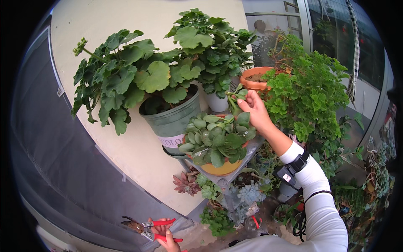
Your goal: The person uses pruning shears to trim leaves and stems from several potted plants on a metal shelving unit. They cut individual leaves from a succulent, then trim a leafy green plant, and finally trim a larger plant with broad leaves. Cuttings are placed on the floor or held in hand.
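My right hand (253, 108) pinches a leafy succulent sprig (235, 98) between thumb and fingers, just above a round-leaved succulent (220, 137) in a yellow pot (222, 168). That pot stands on a metal stand (252, 149). Low in the view, my left hand (165, 234) is around a pair of pruning shears (149, 229) with red handles. The shears' blades point left, and their handles are spread apart. To the left of the succulent is a green plastic pot (171, 123) holding a large-leaved geranium (122, 75).
Behind stand a white pot (216, 101) with a bushy plant and an orange pot (255, 78) with soil. A bright green plant (308, 91) spreads beside my right forearm. Below the stand are a reddish rosette succulent (186, 183), a pale blue-green succulent (252, 192) and a glass jar (252, 223).
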The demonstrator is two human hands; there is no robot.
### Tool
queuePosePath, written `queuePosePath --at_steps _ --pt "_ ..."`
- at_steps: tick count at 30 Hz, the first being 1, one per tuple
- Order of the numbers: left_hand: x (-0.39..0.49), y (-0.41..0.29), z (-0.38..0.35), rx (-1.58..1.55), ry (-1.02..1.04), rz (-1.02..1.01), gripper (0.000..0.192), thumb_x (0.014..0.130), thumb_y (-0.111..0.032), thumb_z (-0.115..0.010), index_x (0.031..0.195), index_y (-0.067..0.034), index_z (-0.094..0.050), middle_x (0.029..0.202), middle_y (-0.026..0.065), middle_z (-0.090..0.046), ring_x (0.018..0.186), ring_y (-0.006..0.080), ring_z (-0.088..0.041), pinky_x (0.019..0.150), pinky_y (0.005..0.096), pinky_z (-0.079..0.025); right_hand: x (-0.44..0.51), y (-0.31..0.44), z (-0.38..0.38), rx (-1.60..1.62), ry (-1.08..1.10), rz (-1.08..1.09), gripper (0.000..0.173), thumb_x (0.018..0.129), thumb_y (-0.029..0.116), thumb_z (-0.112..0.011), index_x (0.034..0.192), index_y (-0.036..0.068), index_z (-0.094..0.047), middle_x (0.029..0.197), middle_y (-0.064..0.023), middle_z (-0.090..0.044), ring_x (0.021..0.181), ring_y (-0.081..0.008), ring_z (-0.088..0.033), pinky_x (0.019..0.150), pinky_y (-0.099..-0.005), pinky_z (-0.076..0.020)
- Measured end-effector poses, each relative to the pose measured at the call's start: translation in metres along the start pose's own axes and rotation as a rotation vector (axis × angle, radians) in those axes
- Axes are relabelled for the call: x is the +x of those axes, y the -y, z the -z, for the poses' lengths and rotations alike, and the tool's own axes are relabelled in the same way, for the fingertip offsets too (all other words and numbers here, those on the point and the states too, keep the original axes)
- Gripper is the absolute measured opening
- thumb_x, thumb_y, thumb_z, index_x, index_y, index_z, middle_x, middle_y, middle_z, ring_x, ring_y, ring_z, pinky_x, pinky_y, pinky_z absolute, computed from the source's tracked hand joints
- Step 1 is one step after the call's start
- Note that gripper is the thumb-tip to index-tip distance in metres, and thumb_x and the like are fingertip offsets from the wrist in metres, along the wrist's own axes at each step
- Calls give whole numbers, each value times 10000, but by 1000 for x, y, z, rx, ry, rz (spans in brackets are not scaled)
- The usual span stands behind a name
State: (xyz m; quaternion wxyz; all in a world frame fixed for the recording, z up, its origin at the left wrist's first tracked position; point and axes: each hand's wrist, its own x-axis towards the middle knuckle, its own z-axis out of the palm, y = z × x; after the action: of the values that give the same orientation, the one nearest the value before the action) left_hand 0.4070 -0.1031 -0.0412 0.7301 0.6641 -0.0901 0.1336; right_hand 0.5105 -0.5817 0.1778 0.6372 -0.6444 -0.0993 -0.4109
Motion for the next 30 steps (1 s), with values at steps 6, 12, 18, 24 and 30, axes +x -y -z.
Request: queuePosePath --at_steps 6,12,18,24,30 --pt "5 -2 -35 -31 86 -117 441 913 -145 -641 1287 24 -478 1245 180 -606 1122 285 -625 896 430 -561 -32 51 14 272 -158 -16 222 1011 155 -551 1203 47 -522 1105 -97 -672 976 -157 -671 869 -288 -528" --pt "7 -20 -76 -470 244 -67 563 849 -18 -591 1349 -77 -339 1068 123 -524 1005 251 -562 1024 519 -455 -79 81 29 412 -155 -70 214 1016 128 -536 1215 56 -504 1060 -82 -646 886 -154 -668 728 -306 -565" --pt "5 -40 -104 -640 320 30 307 919 -46 -593 1128 -115 -379 875 44 -478 718 171 -492 737 414 -498 -135 94 33 510 -161 -302 201 1025 153 -511 1204 61 -523 1043 -73 -657 911 -172 -674 803 -330 -566" --pt "-18 -50 -125 -518 416 -2 328 939 -99 -619 1182 -134 -402 950 59 -540 730 126 -478 752 376 -476 -197 85 19 387 2 -500 156 999 100 -539 1150 57 -533 1092 -74 -655 956 -183 -673 834 -319 -541" --pt "-75 -63 -147 -277 352 -92 410 871 53 -649 1191 -65 -421 1210 179 -567 944 117 -539 859 281 -453 -260 72 -4 89 452 -560 142 947 70 -644 1050 38 -550 983 8 -605 825 -46 -569 748 -218 -470"
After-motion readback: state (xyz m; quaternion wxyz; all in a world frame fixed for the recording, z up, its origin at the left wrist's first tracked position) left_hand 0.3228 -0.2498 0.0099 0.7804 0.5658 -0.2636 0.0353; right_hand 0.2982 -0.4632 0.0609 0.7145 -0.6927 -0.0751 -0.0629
